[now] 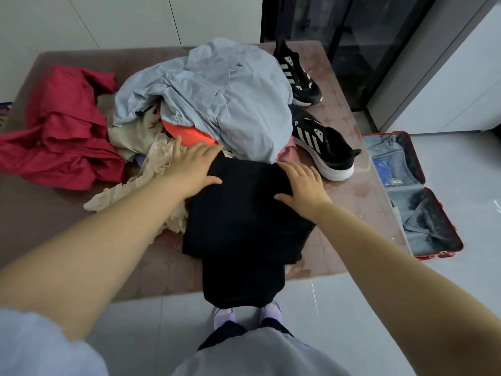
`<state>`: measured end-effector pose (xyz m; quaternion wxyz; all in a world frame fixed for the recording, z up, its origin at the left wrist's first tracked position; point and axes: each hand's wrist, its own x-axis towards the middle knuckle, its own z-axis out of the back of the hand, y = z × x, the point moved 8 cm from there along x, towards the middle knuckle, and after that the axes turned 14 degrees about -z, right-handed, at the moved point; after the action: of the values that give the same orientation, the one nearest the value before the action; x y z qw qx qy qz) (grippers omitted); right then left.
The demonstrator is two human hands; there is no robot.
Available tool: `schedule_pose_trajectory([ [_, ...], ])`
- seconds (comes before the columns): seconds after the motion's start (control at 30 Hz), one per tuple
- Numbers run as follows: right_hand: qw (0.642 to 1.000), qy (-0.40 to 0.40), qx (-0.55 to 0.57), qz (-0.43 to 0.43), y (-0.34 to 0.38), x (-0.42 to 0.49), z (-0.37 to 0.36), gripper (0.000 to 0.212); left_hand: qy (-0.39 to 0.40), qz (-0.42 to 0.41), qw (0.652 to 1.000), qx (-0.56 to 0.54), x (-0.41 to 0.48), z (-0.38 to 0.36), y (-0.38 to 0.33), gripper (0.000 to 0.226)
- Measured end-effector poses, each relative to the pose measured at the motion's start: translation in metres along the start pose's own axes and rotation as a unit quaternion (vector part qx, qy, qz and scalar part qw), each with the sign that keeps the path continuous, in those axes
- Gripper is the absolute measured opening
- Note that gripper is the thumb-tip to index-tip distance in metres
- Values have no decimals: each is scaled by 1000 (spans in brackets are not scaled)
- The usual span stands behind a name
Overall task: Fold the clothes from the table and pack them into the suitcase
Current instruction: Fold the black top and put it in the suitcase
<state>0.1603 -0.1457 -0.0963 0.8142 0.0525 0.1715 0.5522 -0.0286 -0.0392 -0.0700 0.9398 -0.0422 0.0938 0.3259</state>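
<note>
Head view: black garment [244,218] lies on table [352,191], long axis 12-to-6 o'clock, near end overhanging. Left hand [193,165] and right hand [305,185] rest flat, fingers extended, on its 12 o'clock corners; suitcase [433,226] at 3 o'clock.

1. Pressed left hand [193,165] flat, fingers straight, on the far left edge of a folded black cloth garment [244,226].
2. Laid right hand [302,185] flat on its far right edge.
3. Had the garment's near end hanging over a brown patterned table [67,226].
4. Faced a heap just behind: crumpled pale blue shirt [217,85], orange-red fabric [189,134], cream crinkled cloth [157,158], and a red crumpled garment [65,131] to the left.
5. Saw two black white-striped sneakers [328,147] on the table's right side.
6. Saw an open red grey-lined suitcase [433,229] on the floor, right of the table.
</note>
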Motion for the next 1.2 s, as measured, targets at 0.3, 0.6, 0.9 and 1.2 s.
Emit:
schedule_pose_trajectory([
  [0.3,975,130,-181,6,16,28,-17,93,134,-61,989,35,21,-9,-4,98],
  [0.6,986,141,-87,6,5,22,-5,105,39,-111,993,-25,25,7,-36,44],
  [0.9,998,38,-42,0,3,26,88,62,-166,-97,976,-107,18,81,-34,20],
  [1.2,957,-280,0,75,17,-17,151,33,-356,-117,922,-98,-6,115,-33,26],
])
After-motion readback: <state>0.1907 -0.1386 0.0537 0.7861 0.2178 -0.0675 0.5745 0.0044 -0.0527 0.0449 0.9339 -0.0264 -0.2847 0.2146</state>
